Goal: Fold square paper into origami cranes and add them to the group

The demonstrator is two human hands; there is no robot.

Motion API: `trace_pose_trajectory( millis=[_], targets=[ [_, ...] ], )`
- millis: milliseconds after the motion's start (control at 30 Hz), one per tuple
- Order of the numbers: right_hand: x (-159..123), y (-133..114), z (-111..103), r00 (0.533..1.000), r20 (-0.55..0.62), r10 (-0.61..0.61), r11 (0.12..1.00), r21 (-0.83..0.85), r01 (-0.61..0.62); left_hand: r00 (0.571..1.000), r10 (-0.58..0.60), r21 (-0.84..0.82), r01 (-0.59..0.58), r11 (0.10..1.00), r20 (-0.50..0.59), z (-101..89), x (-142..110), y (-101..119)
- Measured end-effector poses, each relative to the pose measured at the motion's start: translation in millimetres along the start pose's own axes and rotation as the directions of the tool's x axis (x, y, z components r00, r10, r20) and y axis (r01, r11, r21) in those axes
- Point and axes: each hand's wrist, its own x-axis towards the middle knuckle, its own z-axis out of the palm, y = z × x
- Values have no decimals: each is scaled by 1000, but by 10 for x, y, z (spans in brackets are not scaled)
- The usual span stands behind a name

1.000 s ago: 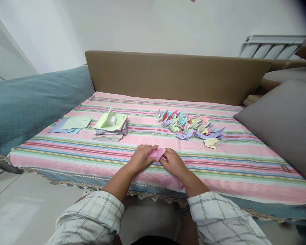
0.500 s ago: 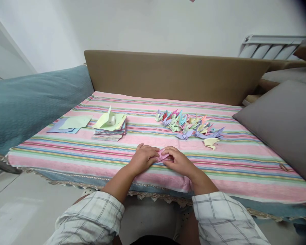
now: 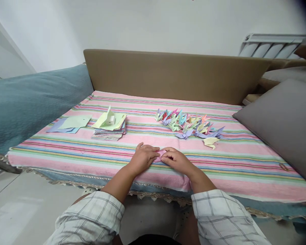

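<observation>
A small folded piece of pink paper [image 3: 159, 157] lies low on the striped cloth, between my two hands and partly hidden by the fingers. My left hand [image 3: 144, 157] grips its left side, fingers over the top. On the right side my right hand [image 3: 175, 160] pinches the paper between thumb and fingers. Farther back, to the right, stands a group of folded paper cranes [image 3: 181, 122] in many colours. A pale yellow crane [image 3: 210, 142] lies nearest to my right hand.
A stack of coloured paper [image 3: 109, 134], with a small white block [image 3: 111, 119] on top, sits to the left. Loose sheets [image 3: 75, 122] lie beyond it. A grey cushion [image 3: 283, 119] leans at the right, near a small brownish object [image 3: 284, 166]. The sofa's brown backrest [image 3: 173, 76] rises behind.
My right hand has shifted slightly right and its grip on the pink paper has changed. The pink paper sits lower and shows less between the fingers. My left hand stays nearly in place.
</observation>
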Motion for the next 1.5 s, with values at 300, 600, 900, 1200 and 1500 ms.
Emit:
trace_pose_trajectory(
  millis=[300, 600, 900, 1200, 1500],
  targets=[
    [47, -7, 99, 992, -120, 27, 996, -87, -37, 997, 67, 31, -66, 997, -26, 24, 0, -56],
    [62, -118, 138, 981, -169, 93, 983, -142, -118, 995, -81, -90, 75, 993, -61, -7, -53, -111],
    [48, -192, 156, 981, -187, 56, 973, -209, -95, 993, -114, -128, 112, 985, -7, -133, -91, -179],
    [58, -188, 183, 981, -193, 34, 956, -280, -89, 976, -212, -107, 206, 973, -46, -113, -72, -193],
    [95, -211, 235, 971, -233, 58, 924, -356, -140, 972, -222, -12, 222, 975, -78, -46, -78, -226]
  ],
)
